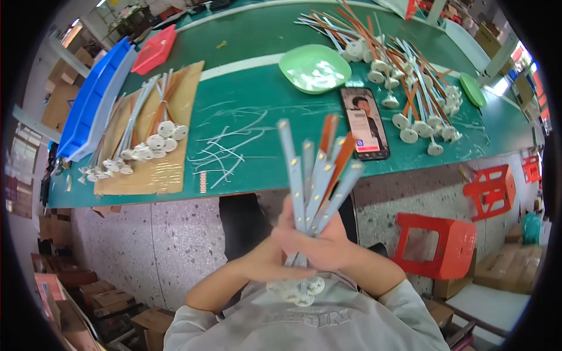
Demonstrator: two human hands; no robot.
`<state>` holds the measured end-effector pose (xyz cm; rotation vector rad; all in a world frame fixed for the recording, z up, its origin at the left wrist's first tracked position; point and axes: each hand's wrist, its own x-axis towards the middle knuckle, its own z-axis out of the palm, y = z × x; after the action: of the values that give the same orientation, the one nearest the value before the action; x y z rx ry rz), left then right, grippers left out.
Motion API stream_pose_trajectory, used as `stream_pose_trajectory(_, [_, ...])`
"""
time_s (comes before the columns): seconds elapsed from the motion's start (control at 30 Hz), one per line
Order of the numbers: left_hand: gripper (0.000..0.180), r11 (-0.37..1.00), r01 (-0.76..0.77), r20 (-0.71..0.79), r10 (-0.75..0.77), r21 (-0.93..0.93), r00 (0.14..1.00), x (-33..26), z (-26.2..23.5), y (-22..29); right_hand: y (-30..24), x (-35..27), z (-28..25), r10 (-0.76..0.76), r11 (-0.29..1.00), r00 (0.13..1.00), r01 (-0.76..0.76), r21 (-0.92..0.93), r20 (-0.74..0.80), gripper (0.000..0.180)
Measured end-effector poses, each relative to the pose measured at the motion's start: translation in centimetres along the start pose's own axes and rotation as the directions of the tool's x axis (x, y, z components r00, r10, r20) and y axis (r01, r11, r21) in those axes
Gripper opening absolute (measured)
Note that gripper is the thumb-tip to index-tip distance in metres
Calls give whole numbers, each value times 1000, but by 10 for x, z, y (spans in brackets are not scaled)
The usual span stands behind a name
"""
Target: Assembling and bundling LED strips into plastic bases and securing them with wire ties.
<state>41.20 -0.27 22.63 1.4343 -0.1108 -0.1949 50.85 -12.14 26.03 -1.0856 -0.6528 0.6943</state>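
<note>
In front of my chest I hold a bundle of LED strips (321, 181) upright. They are flat grey-white strips with small yellow dots, and a few show orange-brown faces. Round white end pieces (303, 290) hang below my hands against my shirt. My right hand (322, 241) is closed around the middle of the bundle. Against it from the other side, my left hand (264, 253) is closed on the lower part; some of its fingers are hidden. Thin white ties (225, 155) lie scattered on the green table (257, 93) ahead.
Similar strip bundles lie on a cardboard sheet (188, 93) at left and in a pile (418, 99) at right. A green bowl (315, 69), a phone (366, 123), a blue bin (93, 102) and a red tray (154, 50) are on the table. Red stools (436, 245) stand at right.
</note>
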Motion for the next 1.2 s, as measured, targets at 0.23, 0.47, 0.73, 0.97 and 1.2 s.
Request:
stream_pose_trajectory(0.23, [50,985,129,57,-123,-113,991,-10,2,-7,11,12,-1,215,870,971,-240,430,106,17])
stream_pose_trajectory(0.47, [44,819,47,158,54,-572,986,-13,-5,-39,-8,17,-12,246,961,957,-261,87,157,14])
stream_pose_trajectory(0.73, [42,883,138,139,-84,-448,987,-14,-2,-18,2,18,-15,36,999,982,-29,-42,185,16])
stream_pose_trajectory(0.97, [22,977,45,-49,-56,-206,997,-11,7,-19,4,21,-17,103,994,982,-96,-54,160,13])
stream_pose_trajectory(1.2, [28,989,-58,-87,47,-133,995,-15,4,-30,7,27,-11,4,963,997,16,-268,73,19])
